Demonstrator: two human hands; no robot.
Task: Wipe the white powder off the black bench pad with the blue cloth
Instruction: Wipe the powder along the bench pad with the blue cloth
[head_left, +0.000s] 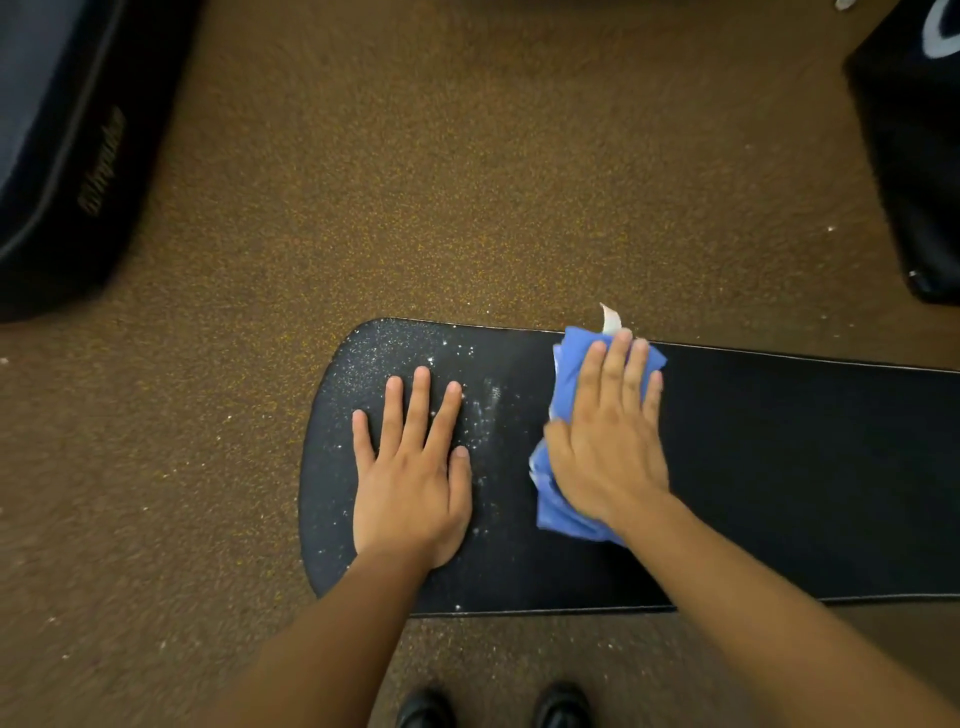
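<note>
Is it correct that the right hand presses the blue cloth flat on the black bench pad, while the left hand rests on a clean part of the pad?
Not quite. The head view shows the left hand resting flat on the part of the black bench pad where white powder is scattered, not a clean part. The rest holds: the right hand presses the blue cloth flat on the pad.

black bench pad (779, 467) flat, white powder (395, 353) speckling left end; crumpled blue cloth (566, 374) mid-pad.
</note>
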